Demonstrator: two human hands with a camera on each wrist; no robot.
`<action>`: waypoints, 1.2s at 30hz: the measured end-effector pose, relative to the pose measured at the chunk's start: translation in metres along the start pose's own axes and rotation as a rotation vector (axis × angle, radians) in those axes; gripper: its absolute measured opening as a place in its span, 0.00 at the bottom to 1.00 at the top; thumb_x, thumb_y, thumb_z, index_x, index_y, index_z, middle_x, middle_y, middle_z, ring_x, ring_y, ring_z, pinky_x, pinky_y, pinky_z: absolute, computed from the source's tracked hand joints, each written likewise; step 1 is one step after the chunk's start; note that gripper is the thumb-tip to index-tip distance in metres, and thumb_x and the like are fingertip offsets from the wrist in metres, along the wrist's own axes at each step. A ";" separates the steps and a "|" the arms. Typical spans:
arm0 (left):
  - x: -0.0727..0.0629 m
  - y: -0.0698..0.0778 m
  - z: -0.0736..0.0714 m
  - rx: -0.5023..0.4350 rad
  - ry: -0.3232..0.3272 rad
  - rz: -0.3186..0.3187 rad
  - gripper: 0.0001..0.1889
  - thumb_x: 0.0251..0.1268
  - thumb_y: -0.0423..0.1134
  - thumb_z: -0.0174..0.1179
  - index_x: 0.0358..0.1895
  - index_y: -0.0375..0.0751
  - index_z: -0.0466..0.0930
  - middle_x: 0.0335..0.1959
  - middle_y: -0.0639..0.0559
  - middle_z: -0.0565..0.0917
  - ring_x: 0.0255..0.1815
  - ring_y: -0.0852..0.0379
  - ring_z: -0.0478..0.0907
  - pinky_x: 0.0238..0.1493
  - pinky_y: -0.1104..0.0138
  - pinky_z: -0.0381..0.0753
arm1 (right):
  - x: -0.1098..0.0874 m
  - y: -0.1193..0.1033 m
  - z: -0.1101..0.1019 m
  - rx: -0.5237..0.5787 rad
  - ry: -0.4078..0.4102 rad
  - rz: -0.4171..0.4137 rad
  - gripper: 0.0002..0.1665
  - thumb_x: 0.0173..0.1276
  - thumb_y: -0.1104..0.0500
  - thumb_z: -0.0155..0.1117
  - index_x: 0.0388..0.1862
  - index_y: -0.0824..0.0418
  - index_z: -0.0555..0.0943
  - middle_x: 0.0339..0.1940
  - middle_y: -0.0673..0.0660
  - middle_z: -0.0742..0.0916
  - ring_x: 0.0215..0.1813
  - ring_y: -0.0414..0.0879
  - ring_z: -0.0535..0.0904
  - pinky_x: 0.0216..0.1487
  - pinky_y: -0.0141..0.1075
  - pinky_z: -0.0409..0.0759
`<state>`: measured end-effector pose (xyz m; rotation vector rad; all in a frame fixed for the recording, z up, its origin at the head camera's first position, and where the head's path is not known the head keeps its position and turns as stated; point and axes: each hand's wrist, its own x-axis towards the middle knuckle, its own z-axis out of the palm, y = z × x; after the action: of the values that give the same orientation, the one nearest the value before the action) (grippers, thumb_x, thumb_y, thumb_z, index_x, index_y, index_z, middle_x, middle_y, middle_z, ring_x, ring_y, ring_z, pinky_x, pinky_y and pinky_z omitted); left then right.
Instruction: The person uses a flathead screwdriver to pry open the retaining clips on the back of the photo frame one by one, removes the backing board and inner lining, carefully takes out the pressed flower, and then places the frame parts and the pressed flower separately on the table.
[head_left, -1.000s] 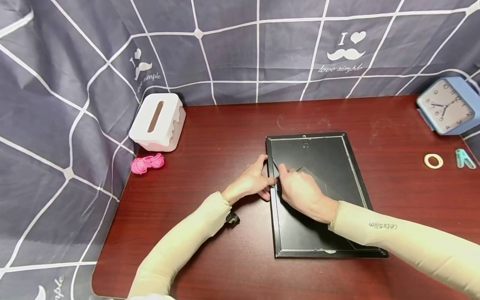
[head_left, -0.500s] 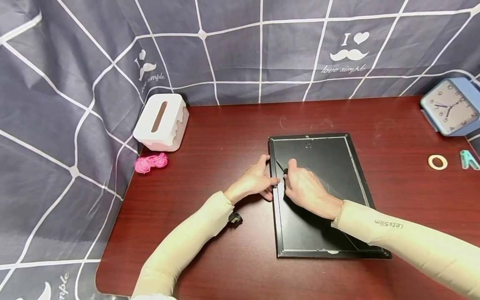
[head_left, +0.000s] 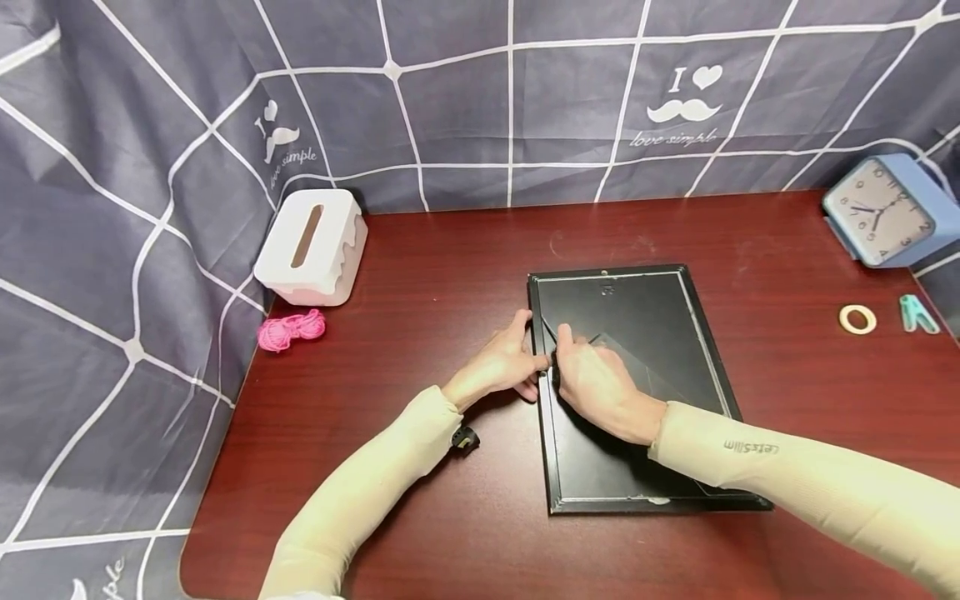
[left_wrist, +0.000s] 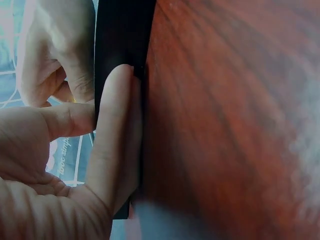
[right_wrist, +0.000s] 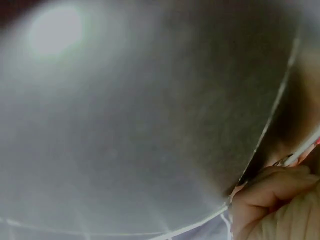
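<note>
A black picture frame (head_left: 652, 308) lies back side up on the table in the head view. My left hand (head_left: 501, 361) grips its left edge, thumb on top of the rim and fingers along the outer side. In the left wrist view, the index finger runs along the black frame edge (left_wrist: 122, 35). Over the backing panel, my right hand (head_left: 600, 387) holds what looks like a screwdriver (head_left: 550, 332). Its thin metal shaft points at the inner side of the left rim, and the fist covers most of the handle. The right wrist view shows the curled fingers (right_wrist: 270, 195) beside the grey panel.
On the reddish-brown table (head_left: 420, 275), a white tissue box (head_left: 311, 246) stands at the back left with pink yarn (head_left: 291, 330) before it. A blue clock (head_left: 881, 212), a tape roll (head_left: 857, 319) and a teal clip (head_left: 918, 314) are at the right. A patterned curtain hangs behind.
My right hand shifted slightly right, baring more of the shaft, then came back toward the left rim. My left hand and the frame kept their places; the head view swayed a little.
</note>
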<state>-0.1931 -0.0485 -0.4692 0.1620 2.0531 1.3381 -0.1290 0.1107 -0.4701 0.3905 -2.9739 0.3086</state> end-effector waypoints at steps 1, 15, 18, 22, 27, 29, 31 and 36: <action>0.000 0.000 0.000 0.003 -0.003 0.003 0.41 0.76 0.29 0.64 0.86 0.48 0.53 0.29 0.43 0.83 0.15 0.54 0.85 0.24 0.59 0.94 | -0.001 -0.001 0.001 -0.028 0.027 -0.008 0.24 0.55 0.72 0.70 0.49 0.70 0.71 0.25 0.63 0.84 0.24 0.61 0.87 0.24 0.52 0.88; 0.000 0.019 0.001 0.174 0.080 0.022 0.37 0.80 0.34 0.65 0.85 0.39 0.58 0.30 0.42 0.86 0.16 0.54 0.86 0.25 0.60 0.94 | -0.010 0.021 -0.010 0.084 0.015 0.046 0.17 0.72 0.62 0.67 0.47 0.64 0.68 0.22 0.58 0.84 0.22 0.60 0.85 0.17 0.53 0.80; 0.018 0.021 -0.012 0.314 0.238 0.191 0.23 0.82 0.40 0.64 0.74 0.40 0.76 0.32 0.47 0.89 0.21 0.57 0.88 0.32 0.62 0.94 | -0.015 0.028 -0.029 0.226 0.007 0.123 0.11 0.83 0.57 0.58 0.51 0.63 0.69 0.24 0.59 0.87 0.25 0.61 0.86 0.18 0.54 0.78; 0.051 0.026 -0.025 0.591 0.425 0.405 0.13 0.81 0.44 0.63 0.61 0.46 0.87 0.43 0.53 0.92 0.42 0.56 0.90 0.48 0.61 0.92 | -0.020 0.031 -0.054 0.390 -0.043 0.226 0.11 0.86 0.55 0.55 0.54 0.63 0.72 0.27 0.59 0.87 0.31 0.58 0.86 0.27 0.49 0.80; 0.068 0.048 -0.021 0.773 0.377 0.415 0.17 0.80 0.43 0.67 0.64 0.42 0.87 0.58 0.45 0.88 0.62 0.45 0.86 0.62 0.56 0.90 | -0.024 0.048 -0.035 0.574 -0.070 0.222 0.12 0.87 0.52 0.56 0.51 0.61 0.75 0.25 0.54 0.81 0.29 0.48 0.77 0.30 0.38 0.71; 0.079 0.050 -0.020 0.819 0.352 0.406 0.17 0.79 0.45 0.68 0.63 0.42 0.87 0.57 0.45 0.87 0.60 0.46 0.87 0.61 0.56 0.90 | -0.026 0.058 -0.020 0.589 -0.084 0.225 0.14 0.87 0.48 0.55 0.51 0.58 0.75 0.24 0.51 0.79 0.28 0.45 0.75 0.29 0.36 0.69; 0.102 0.040 -0.022 0.861 0.357 0.416 0.14 0.78 0.49 0.69 0.56 0.45 0.90 0.50 0.48 0.88 0.53 0.49 0.88 0.52 0.56 0.91 | -0.028 0.063 -0.014 0.590 -0.096 0.227 0.16 0.88 0.45 0.53 0.51 0.58 0.75 0.24 0.50 0.78 0.26 0.44 0.72 0.27 0.36 0.66; 0.099 0.038 -0.026 0.959 0.323 0.444 0.13 0.81 0.49 0.66 0.38 0.47 0.89 0.39 0.49 0.88 0.46 0.50 0.89 0.43 0.53 0.92 | -0.032 0.050 -0.047 0.607 -0.164 0.255 0.17 0.89 0.48 0.52 0.55 0.61 0.75 0.25 0.51 0.77 0.27 0.45 0.72 0.27 0.36 0.66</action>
<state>-0.2936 -0.0068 -0.4762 0.9050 2.9070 0.4888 -0.1066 0.1757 -0.4384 0.0853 -3.0253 1.2739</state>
